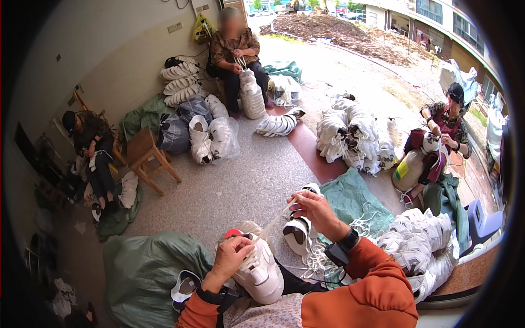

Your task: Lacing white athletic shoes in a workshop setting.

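A white shoe (265,281) rests on my lap, its toe pointing toward me. From its lacing a white shoelace (276,220) runs up taut to my right hand (317,214), which pinches it between thumb and fingers, raised right of the shoe. My left hand (231,259) is closed at the shoe's lacing, fingertips pressed together at the lower end of the lace; part of its grip is hidden. A round red patch (233,233) shows just beyond those fingers. Another white shoe with a dark insole (297,235) lies beyond my right forearm.
Loose white laces (314,261) lie beside my right knee. Stacked white shoes (418,243) stand at right, near a green sheet (355,201). A green sack (153,268) and a shoe (186,285) are left. Three seated people work around; a wooden stool (152,158) stands farther off.
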Available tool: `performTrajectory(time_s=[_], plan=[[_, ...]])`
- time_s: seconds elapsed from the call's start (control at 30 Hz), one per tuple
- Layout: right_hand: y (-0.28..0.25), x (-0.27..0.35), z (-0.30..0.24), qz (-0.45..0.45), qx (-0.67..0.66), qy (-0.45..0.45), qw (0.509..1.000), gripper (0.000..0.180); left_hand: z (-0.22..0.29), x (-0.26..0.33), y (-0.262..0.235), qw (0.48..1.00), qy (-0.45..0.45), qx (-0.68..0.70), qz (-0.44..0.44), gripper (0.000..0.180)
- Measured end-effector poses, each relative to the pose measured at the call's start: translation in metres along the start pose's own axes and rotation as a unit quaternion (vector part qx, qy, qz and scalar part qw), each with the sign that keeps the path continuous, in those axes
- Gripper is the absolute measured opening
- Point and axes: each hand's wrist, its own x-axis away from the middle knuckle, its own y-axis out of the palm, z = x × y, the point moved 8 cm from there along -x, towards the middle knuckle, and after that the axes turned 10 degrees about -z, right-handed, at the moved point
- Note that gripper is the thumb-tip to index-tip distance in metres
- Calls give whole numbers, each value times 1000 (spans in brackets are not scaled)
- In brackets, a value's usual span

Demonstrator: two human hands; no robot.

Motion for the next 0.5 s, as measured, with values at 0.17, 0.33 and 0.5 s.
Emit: performTrajectory(time_s=[0.17, 0.33, 0.5], plan=[[1, -3, 12, 26, -32, 5, 999, 23, 14, -2, 1, 998, 29, -39, -40, 12], [-8, -11, 26, 37, -118, 4, 992, 25, 16, -7, -4, 992, 74, -107, 0, 11], [0, -7, 48, 1, 39, 97, 994, 23, 1, -7, -17, 992, 102, -48, 51, 8]])
